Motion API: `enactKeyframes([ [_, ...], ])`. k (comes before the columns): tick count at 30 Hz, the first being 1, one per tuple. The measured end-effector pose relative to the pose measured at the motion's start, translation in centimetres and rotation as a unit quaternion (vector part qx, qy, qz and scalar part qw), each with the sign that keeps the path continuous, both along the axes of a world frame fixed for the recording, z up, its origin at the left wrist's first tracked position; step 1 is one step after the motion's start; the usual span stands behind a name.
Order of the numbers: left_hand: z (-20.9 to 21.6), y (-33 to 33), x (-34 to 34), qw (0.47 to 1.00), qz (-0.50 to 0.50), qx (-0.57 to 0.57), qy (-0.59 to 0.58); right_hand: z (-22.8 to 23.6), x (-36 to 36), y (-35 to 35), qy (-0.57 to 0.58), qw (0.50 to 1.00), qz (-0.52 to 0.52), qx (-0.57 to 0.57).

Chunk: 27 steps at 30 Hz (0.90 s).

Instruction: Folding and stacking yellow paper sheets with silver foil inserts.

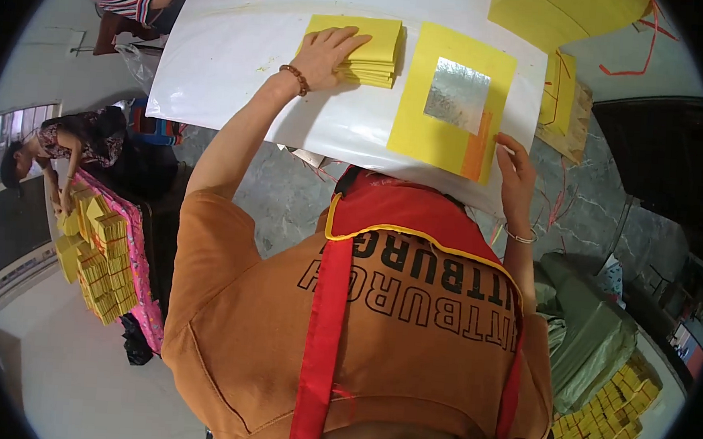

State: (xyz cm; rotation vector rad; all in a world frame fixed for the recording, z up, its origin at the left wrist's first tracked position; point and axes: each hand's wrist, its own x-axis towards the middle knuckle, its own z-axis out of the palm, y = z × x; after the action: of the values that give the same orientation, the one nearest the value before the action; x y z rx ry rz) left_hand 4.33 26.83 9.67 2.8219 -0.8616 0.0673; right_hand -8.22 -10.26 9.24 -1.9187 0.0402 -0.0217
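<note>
left hand (329,57) flat, fingers spread on yellow paper stack (371,50); right hand (515,175) pinching yellow sheet (454,101); white table (240,60), grey floor (288,199).

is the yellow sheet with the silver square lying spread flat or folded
Spread flat: the yellow sheet lies open on the white table, silver square face up, with the right hand at its lower right corner.

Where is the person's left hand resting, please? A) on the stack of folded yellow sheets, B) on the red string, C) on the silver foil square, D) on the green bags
A: the left hand lies flat on the yellow stack, while the right hand touches the edge of the foil sheet.
</note>
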Motion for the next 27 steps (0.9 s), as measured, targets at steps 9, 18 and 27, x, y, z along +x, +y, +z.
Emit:
enactKeyframes([
  [9, 5.0, -7.2, -4.6, 0.979, -0.089, -0.169, 0.077, -0.8, 0.2, 0.5, 0.024, 0.996, -0.004, 0.087],
  [18, 3.9, -12.5, -8.4, 0.976, -0.206, -0.067, 0.016, -0.7, 0.3, 0.1, 0.045, 0.993, 0.001, 0.108],
  [27, 3.6, -12.7, -7.1, 0.957, -0.209, -0.197, 0.043, -1.0, 0.5, 0.1, 0.065, 0.989, -0.017, 0.135],
])
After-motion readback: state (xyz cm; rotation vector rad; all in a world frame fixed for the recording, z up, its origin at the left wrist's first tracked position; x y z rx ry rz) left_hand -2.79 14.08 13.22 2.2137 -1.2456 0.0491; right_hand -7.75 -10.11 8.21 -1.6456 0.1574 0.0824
